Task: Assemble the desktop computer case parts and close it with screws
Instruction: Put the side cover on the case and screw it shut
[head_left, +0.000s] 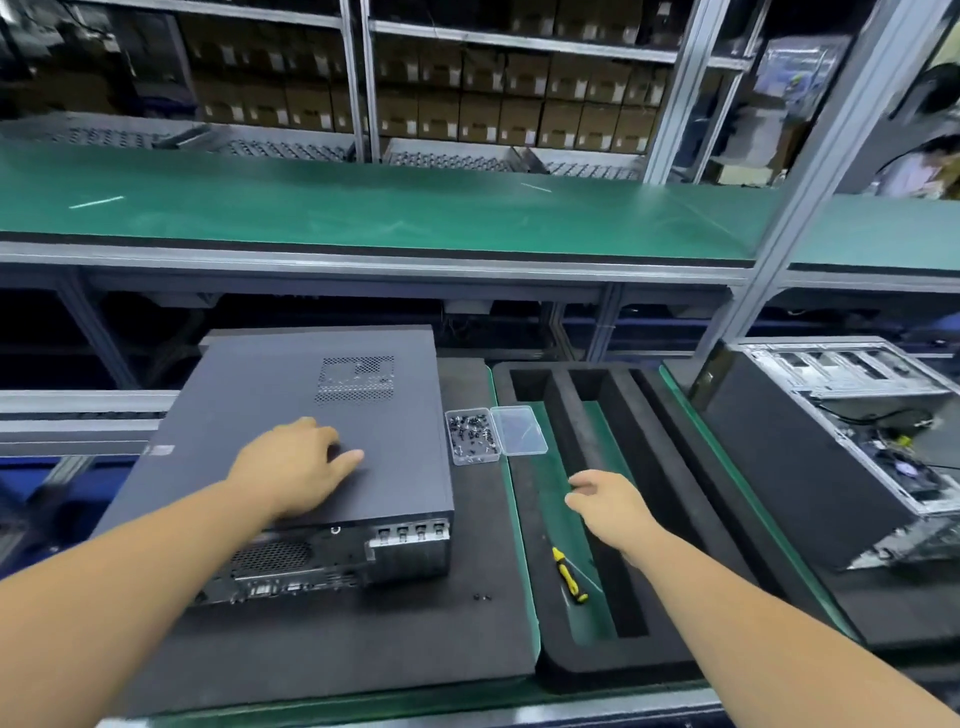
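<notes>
**Left hand on closed case, right hand free over foam tray**

We see the computer case (311, 441) lying flat on a black foam mat (363, 639), side cover up, vent grille toward the far end, rear ports facing us. The left hand (293, 467) rests on the cover near its middle, fingers relaxed and spread, thumb out to the right; it grips nothing. The right hand (605, 501) hovers off to the right of the case, over the foam tray (623, 660), fingers loosely curled, holding nothing. We can't tell if it touches the foam.

Just right of the case, on the mat's edge, sits a small clear screw box (472, 435) full of dark screws, its clear lid (518, 430) lying open beside it. Two loose screws (483, 597) lie on the mat near the case's rear corner. A yellow-and-black screwdriver (569, 576) lies in a slot of the foam tray, on the green surface below the right hand, apart from it.

Further right, a second case (841, 441) stands open, with its metal frame and wiring exposed. Behind everything runs a green conveyor belt (363, 208) on a metal frame, and beyond that, shelves of cardboard boxes (498, 104). A person (924, 166) is partly visible at far right, blurred.
</notes>
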